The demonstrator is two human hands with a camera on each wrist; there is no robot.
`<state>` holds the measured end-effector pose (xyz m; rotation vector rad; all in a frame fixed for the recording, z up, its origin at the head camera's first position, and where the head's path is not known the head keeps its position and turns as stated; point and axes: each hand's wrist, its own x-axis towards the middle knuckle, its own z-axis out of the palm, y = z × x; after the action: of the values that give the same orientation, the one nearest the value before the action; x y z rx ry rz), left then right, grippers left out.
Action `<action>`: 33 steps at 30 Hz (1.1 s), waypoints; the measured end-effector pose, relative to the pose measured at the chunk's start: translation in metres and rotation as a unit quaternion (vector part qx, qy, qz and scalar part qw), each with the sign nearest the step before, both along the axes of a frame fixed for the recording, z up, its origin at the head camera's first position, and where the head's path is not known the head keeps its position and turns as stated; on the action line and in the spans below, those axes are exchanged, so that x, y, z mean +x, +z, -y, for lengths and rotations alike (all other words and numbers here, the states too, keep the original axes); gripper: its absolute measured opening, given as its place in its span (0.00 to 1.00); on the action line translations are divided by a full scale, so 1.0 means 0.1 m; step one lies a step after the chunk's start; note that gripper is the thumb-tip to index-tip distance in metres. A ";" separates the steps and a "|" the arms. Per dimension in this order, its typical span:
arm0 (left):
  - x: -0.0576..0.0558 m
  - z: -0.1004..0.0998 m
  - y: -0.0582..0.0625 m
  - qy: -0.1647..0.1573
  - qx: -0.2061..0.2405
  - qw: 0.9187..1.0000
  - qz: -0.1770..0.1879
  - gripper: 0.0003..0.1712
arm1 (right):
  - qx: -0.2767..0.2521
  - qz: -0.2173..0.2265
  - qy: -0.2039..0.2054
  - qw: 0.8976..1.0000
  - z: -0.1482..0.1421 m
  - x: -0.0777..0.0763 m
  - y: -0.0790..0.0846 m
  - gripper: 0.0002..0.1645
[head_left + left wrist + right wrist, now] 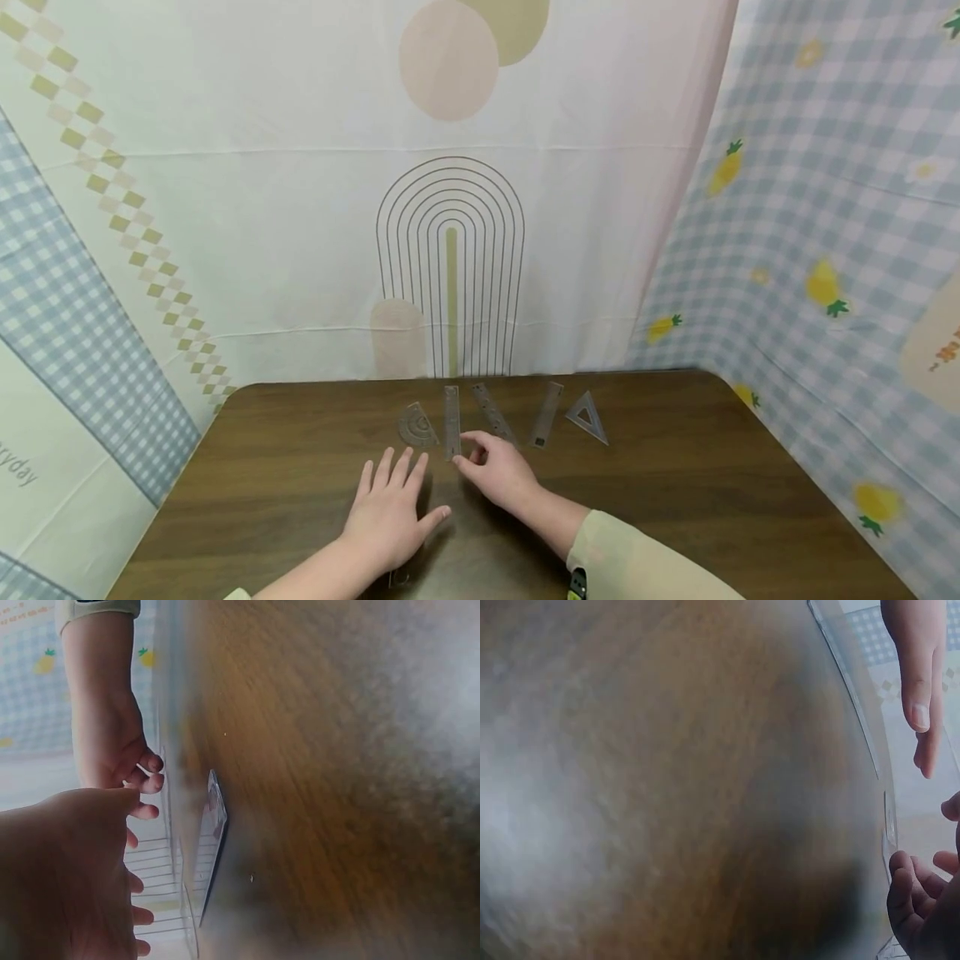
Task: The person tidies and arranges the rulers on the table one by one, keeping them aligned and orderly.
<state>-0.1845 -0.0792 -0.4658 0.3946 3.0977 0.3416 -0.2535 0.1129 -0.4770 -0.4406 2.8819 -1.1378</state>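
Observation:
My left hand [390, 517], its fingers spread and palm down, is over the near part of the table. Beneath its wrist shows the edge of a clear flat plastic piece [398, 577], mostly hidden in the head view; the left wrist view shows this clear piece [212, 836] lying on the wood. My right hand [498, 471] has its thumb and forefinger apart, with their tips right at the near right edge of an upright-lying clear ruler [452, 421]. Left of that ruler lies a clear protractor [417, 426]. A slanted ruler [492, 412] lies just beyond the right hand.
Farther right along the back of the brown table [712, 500] lie another clear ruler [548, 414] and a clear set square [588, 417]. Printed cloth [300, 250] hangs behind the table, with checked cloth [787, 208] at the right side.

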 end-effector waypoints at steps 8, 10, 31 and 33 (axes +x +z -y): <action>-0.13 -0.04 -0.02 0.005 -0.015 1.000 0.008 0.49 | 0.017 -0.010 0.015 1.000 -0.03 -0.11 -0.01 0.25; -0.15 -0.05 -0.02 0.007 -0.019 1.000 0.010 0.49 | 0.023 -0.016 0.019 0.999 -0.04 -0.14 -0.01 0.25; -0.38 -0.10 -0.04 0.036 -0.023 0.999 0.012 0.48 | 0.112 -0.096 0.046 0.988 -0.19 -0.45 -0.08 0.24; -0.40 -0.10 -0.03 0.037 -0.025 0.999 0.010 0.48 | 0.128 -0.113 0.053 0.984 -0.20 -0.49 -0.09 0.24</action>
<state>-0.2243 -0.0688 -0.4689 0.2737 3.0992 0.2662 -0.3021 0.1329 -0.4859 -0.7433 3.0917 -0.7317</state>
